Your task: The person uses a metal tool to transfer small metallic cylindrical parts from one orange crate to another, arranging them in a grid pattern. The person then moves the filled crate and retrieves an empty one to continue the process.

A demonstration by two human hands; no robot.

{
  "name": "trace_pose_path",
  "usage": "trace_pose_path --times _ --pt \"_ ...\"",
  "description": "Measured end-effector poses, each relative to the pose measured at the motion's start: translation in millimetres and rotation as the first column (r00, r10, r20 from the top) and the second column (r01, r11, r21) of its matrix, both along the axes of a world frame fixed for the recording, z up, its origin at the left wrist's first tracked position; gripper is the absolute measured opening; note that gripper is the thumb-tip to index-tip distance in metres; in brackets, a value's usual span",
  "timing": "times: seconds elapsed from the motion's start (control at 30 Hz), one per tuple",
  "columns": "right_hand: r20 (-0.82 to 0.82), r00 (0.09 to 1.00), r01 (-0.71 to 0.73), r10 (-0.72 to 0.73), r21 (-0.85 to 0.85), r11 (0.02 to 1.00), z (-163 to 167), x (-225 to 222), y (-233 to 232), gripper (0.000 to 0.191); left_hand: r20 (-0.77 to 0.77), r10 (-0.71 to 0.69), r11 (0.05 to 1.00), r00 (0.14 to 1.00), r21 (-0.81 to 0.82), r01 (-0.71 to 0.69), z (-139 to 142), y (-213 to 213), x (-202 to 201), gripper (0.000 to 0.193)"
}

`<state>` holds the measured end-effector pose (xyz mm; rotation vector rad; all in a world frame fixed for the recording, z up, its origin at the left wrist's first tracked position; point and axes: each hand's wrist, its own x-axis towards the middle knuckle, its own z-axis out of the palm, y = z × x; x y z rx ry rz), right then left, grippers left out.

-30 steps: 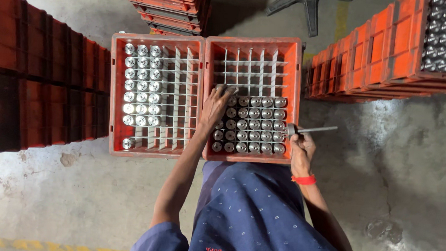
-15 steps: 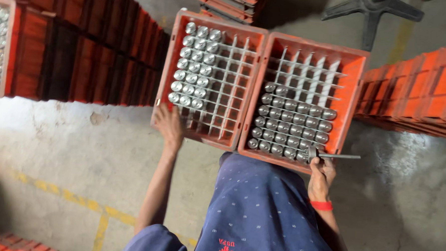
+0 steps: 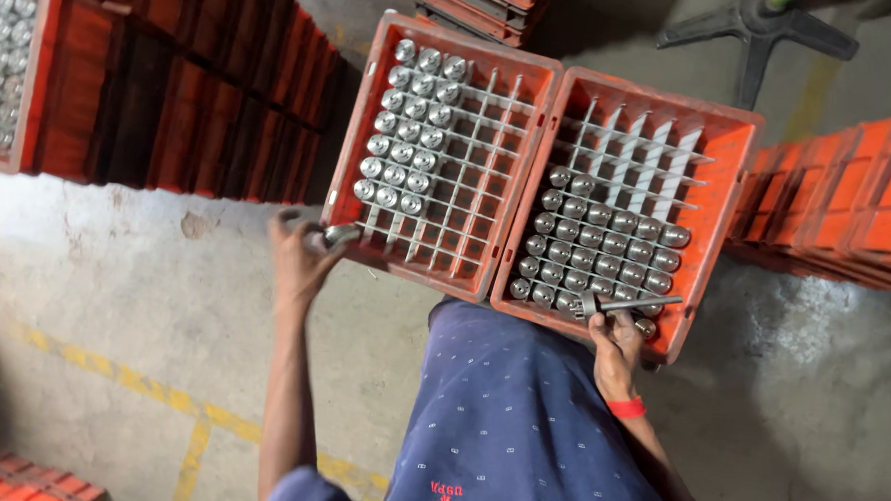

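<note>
1. The left hand [image 3: 300,259], left of centre in the frame, is closed around one small shiny metal cylinder [image 3: 340,235], held just off the lower-left corner of the left crate [image 3: 371,127].
2. The right hand [image 3: 617,343], lower right of centre, is clamped on a thin metal tool [image 3: 628,306] that lies across the near rim of the right crate [image 3: 711,242].
3. To do this step well, I judge the left hand should keep the cylinder upright and line it up over an open cell of the white grid [image 3: 469,171] before letting it down, so it does not catch on a divider.
4. The right hand would do best to keep the tool clear of the seated pieces, since a knock could tip a neighbour.
5. The cylinders in the left crate [image 3: 411,129] fill its upper-left part in tidy rows; the cells toward the lower right are bare.
6. The cylinders in the right crate [image 3: 601,247] fill its lower rows, with bare grid above.
7. Each piece is a short silver cylinder with a bright round top, all alike.
8. Both crates are orange plastic and sit side by side, touching, in the upper middle of the frame, above a dark blue dotted garment [image 3: 518,424].
9. Stacks of orange crates [image 3: 173,78] line the left side, and more [image 3: 848,208] stand at the right edge on the concrete floor [image 3: 112,326].
</note>
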<state>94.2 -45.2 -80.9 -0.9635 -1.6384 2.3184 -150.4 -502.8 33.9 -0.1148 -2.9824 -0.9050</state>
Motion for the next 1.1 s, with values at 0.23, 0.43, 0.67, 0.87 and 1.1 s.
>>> trace_pose_path --times 0.23,0.43,0.67,0.87,1.1 --pt "0.028 0.995 -0.096 0.096 0.005 0.995 23.3 -10.5 -2.9 0.036 0.328 0.031 0.028 0.944 0.944 -0.328 -18.4 49.7 13.3 0.049" --pt "-0.004 0.985 -0.170 0.170 0.007 0.985 63.6 -35.7 -12.9 0.043 0.308 -0.128 0.871 0.943 0.489 -0.042 -84.0 216.2 82.1 0.027" --pt "-0.077 0.983 -0.161 0.169 0.093 0.982 103.8 -25.5 11.6 0.042 0.377 -0.440 0.871 0.815 0.402 0.284 -47.1 298.6 145.3 0.036" --pt "-0.151 0.964 -0.204 0.221 0.119 0.972 93.2 0.7 43.3 0.048 0.363 -0.575 0.804 0.733 0.415 0.425 -45.7 326.1 150.0 0.047" --pt "-0.152 0.939 -0.224 0.309 0.410 0.884 88.5 17.0 67.9 0.045 0.454 -0.609 0.793 0.650 0.312 0.524 -32.0 361.4 147.7 0.045"
